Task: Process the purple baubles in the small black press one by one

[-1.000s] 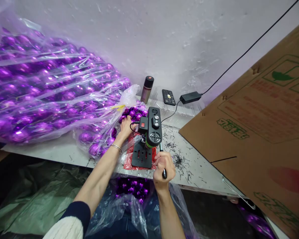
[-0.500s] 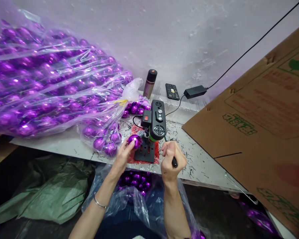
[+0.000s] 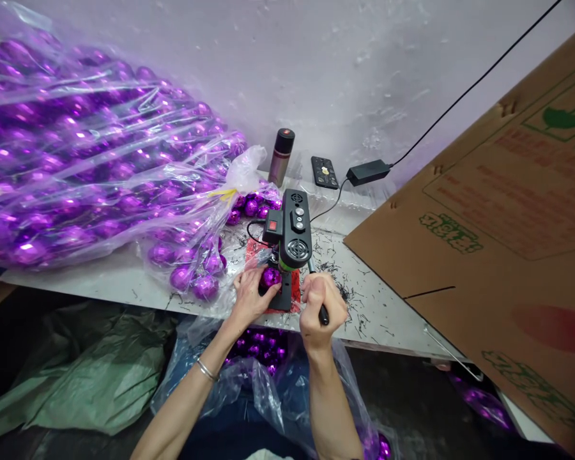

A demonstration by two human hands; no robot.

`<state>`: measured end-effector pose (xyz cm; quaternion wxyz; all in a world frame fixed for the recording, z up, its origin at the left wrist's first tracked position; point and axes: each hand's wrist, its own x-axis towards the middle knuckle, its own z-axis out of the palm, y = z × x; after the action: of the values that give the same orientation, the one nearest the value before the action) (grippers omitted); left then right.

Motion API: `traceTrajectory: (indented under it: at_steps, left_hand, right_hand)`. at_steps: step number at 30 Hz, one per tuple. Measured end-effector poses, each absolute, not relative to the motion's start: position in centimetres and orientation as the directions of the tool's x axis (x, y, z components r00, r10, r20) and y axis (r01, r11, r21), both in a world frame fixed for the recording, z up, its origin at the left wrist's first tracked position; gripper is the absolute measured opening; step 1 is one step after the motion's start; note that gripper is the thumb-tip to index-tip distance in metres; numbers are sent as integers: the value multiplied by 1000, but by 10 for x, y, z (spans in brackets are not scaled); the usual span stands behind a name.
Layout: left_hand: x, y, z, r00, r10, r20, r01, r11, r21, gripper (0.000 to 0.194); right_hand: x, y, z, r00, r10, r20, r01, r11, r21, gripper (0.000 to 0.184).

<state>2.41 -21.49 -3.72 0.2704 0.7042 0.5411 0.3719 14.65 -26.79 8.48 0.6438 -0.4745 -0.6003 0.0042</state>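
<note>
2 hands (image 3: 252,295) (image 3: 323,303), 1 machine (image 3: 296,223), 1 phone (image 3: 324,172), 1 bottle (image 3: 281,160), 1 carton (image 3: 489,255)

The purple ball (image 3: 271,278) has a glossy, mirror-like finish with faceted patches. The machine housing (image 3: 295,223) is black and smooth with a low sheen, and the base plate (image 3: 282,300) below looks flat and matt. The lever shaft (image 3: 311,264) looks like bright metal; its black grip (image 3: 323,314) is smooth and shiny. Clear, creased plastic forms the large bag (image 3: 100,160), which catches white streaks of light. The bracelet (image 3: 206,370) is polished, silvery metal. The carton (image 3: 479,255) is dull brown cardboard, the power adapter (image 3: 368,172) black plastic. The crumpled green sheet (image 3: 105,364) has a soft sheen; whether it is cloth or plastic is unclear.
</note>
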Motion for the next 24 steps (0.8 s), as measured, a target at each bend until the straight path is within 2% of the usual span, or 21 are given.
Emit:
traceTrajectory:
  at_steps: [6,14,20,24]
  left_hand:
    - [20,-212,-40,236,928,289,589,-373,717,52]
    - [27,-209,-41,236,906,351,635,-418,650,54]
    - [34,-207,-51,209,907,365,468,-420,778,56]
    - [33,-207,-59,207,903,376,438,-430,790,60]
  right_hand:
    - [147,-269,82,271,570,776,580,547,-604,33]
    - [147,-269,83,267,560,784,589,550,-593,32]
    - [147,-270,82,259,572,779,585,549,-597,32]
    - [147,-270,80,268,560,784,586,551,-594,31]
